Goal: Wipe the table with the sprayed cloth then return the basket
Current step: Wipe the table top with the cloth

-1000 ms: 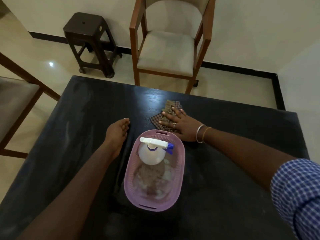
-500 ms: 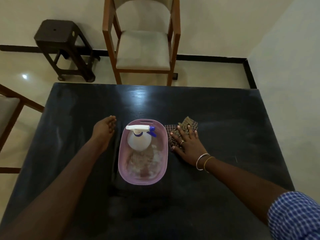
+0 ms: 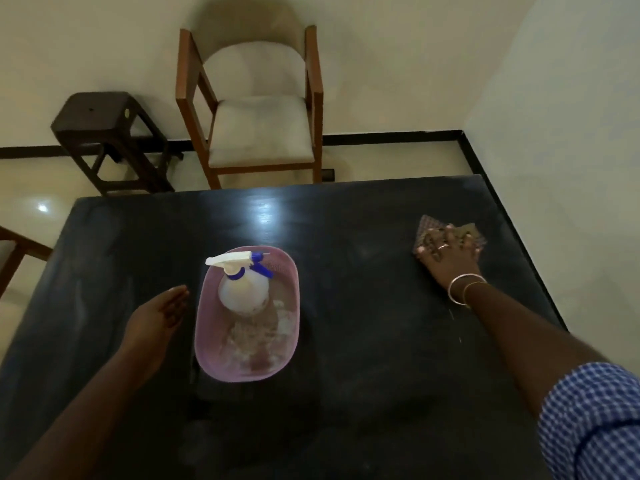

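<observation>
A pink oval basket [image 3: 207,327] stands in the middle of the black table [image 3: 346,341], with a white spray bottle [image 3: 242,292] upright inside it. Flat fingers of my right hand [image 3: 450,261] press a brown checked cloth [image 3: 426,225] onto the table near its far right edge. My left hand [image 3: 159,317] lies open and flat on the table just left of the basket, apart from its wall.
A wooden chair [image 3: 256,133] with a pale seat stands beyond the table's far edge, and a dark stool [image 3: 104,133] is to its left. Another chair's frame [image 3: 14,251] shows at the left. A wall runs close along the table's right side.
My right hand has slid the cloth from beside the basket out to the table's far right. My left hand stays beside the basket. The view has shifted.
</observation>
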